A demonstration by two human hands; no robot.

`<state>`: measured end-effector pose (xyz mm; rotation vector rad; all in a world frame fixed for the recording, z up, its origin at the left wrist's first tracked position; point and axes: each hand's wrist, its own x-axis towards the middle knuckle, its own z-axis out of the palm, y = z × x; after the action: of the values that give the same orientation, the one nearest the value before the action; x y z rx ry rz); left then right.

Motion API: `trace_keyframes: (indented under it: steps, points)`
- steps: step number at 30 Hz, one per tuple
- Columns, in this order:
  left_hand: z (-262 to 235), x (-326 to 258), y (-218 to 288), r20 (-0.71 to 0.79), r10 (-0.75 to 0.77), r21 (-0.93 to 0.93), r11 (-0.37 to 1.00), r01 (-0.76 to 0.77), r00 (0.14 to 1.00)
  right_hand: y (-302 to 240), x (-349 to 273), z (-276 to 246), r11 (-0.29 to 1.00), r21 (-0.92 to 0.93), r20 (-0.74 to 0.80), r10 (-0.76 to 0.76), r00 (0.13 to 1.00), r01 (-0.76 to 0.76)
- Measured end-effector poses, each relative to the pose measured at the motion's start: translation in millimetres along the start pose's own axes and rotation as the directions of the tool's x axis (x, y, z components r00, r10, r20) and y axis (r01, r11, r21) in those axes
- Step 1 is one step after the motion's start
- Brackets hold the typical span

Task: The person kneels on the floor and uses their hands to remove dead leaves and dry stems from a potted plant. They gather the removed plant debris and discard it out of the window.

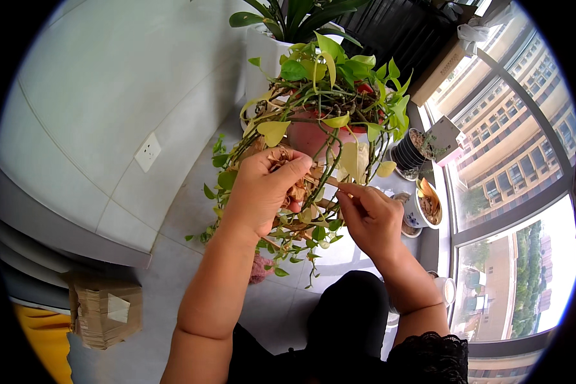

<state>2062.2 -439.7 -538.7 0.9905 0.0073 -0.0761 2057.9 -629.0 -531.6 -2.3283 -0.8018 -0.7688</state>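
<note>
Person here's got a fistful of crispy brown leaves (299, 192) in the left hand (262, 182), and the right hand (371, 217) is pinching a dry brown strip (331, 182) just beside it. Big trailing plant (294, 70) spilling out of a pinkish pot (306, 136), white pot (411, 212) near the window (493, 131), cardboard box (105, 317) off left.

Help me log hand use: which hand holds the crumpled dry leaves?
The left hand: crumpled brown leaves fill its grip, whereas the right hand pinches a thin brown strip.

Dry leaves (297, 192) papery, crinkled; floor tiles (173, 262) smooth, glossy.
</note>
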Motion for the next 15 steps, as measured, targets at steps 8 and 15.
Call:
trace_keyframes:
  steps: [8, 15]
  points:
    - [-4.5, 17.8, -33.4, -0.055, 0.223, 0.417, 0.891, -0.181, 0.973, 11.7, 7.4, 28.2, 0.981, -0.167, -0.12, -0.116, 0.986, 0.095]
    - [-2.8, 19.5, -31.5, -0.029, 0.103, 0.339, 0.937, -0.087, 0.994, 15.0, 8.3, 40.6, 0.996, -0.083, -0.024, 0.014, 1.0, -0.016]
